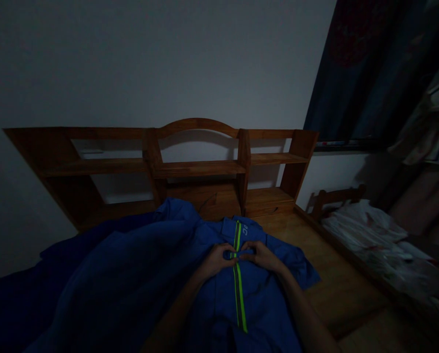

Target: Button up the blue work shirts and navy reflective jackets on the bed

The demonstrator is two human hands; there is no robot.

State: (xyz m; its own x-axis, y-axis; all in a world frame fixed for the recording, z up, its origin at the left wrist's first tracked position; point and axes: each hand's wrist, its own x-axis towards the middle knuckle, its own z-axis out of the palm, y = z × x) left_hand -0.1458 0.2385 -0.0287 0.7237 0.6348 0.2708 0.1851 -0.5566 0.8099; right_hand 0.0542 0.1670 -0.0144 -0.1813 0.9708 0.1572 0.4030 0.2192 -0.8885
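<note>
A blue shirt [219, 299] with bright green stripes down its front placket lies flat on a wooden surface. My left hand [216, 259] and my right hand [260, 255] meet at the placket near the collar. Both pinch the fabric there with fingers curled. The collar [241, 228] points away from me. More blue cloth [105, 279] is bunched to the left of the shirt.
A wooden shelf unit [197, 166] with open compartments stands against the pale wall behind the shirt. Pale plastic bags or cloth [370, 235] lie at the right beyond a small wooden chair back [333, 196]. A dark curtain [370, 63] hangs at the upper right.
</note>
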